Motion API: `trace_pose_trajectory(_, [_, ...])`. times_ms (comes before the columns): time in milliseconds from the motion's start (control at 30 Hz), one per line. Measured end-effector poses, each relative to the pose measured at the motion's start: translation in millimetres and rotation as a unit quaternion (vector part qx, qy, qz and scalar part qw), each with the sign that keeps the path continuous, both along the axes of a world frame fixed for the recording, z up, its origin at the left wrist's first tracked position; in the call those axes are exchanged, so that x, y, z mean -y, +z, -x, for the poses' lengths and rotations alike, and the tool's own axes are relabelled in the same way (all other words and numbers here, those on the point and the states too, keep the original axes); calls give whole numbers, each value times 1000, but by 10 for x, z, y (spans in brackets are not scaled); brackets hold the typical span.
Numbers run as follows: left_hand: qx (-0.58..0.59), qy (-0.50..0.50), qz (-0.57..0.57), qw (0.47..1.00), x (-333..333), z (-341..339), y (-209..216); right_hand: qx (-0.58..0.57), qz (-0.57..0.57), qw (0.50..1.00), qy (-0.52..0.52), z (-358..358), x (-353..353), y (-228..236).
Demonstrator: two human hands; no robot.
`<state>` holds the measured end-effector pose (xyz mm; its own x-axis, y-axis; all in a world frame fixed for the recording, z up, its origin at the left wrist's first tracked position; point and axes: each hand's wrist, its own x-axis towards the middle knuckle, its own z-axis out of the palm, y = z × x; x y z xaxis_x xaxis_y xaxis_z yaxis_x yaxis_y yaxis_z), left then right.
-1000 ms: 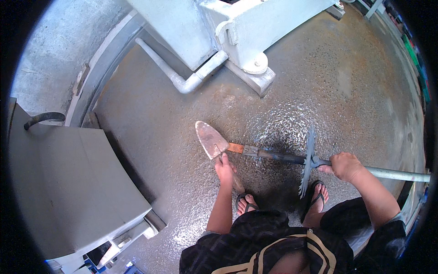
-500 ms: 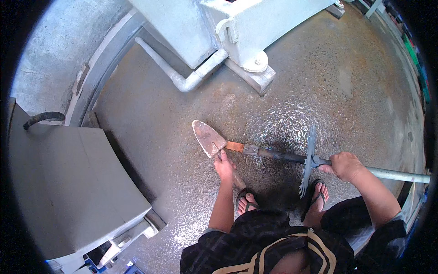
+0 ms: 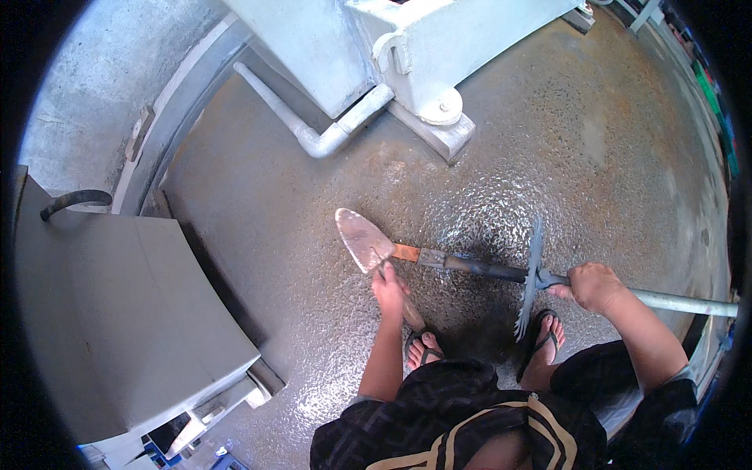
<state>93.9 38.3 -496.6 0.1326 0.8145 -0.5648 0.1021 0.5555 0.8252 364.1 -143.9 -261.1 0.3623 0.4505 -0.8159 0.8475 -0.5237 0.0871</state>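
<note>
My left hand [image 3: 388, 293] is closed round the neck of a pointing trowel, its leaf-shaped, stained blade [image 3: 364, 240] angled up and left. The trowel's wooden handle [image 3: 413, 315] slants down toward my left foot. My right hand [image 3: 593, 287] grips a long-handled floor tool by its pale pole [image 3: 681, 302], just behind a narrow blue-grey head [image 3: 530, 278] with a ragged edge. A dark shaft [image 3: 486, 269] continues left from that head through a metal clamp to a flat orange end [image 3: 406, 252]. That end meets or overlaps the trowel blade's base; I cannot tell which.
Wet, rough concrete floor [image 3: 274, 235] lies around my sandalled feet. Ahead stands a large pale metal frame [image 3: 446, 47] on a block, with a grey elbow pipe [image 3: 313, 141] beside it. A grey cabinet [image 3: 117, 305] with a black hose [image 3: 74, 202] stands at left.
The trowel and my left hand have shifted slightly right, and the blade is a little lower. The orange end has also moved slightly right. My right hand stays almost in place.
</note>
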Motion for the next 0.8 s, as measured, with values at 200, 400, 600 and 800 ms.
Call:
trace_pose_trajectory(200, [-3, 11, -10, 1000, 28, 38, -7, 0, 19, 1000, -16, -11, 25, -33])
trace_pose_trajectory(400, [16, 47, -11, 999, 18, 35, -47, 8, 16, 999, -30, -18, 16, -59])
trace_pose_trajectory(600, [-20, 24, -5, 1000, 33, 60, 3, 7, 16, 1000, -13, -4, 0, -41])
trace_pose_trajectory(800, [-45, 10, -4, 999, -5, 39, 100, 12, 14, 1000, -20, 6, -14, 4])
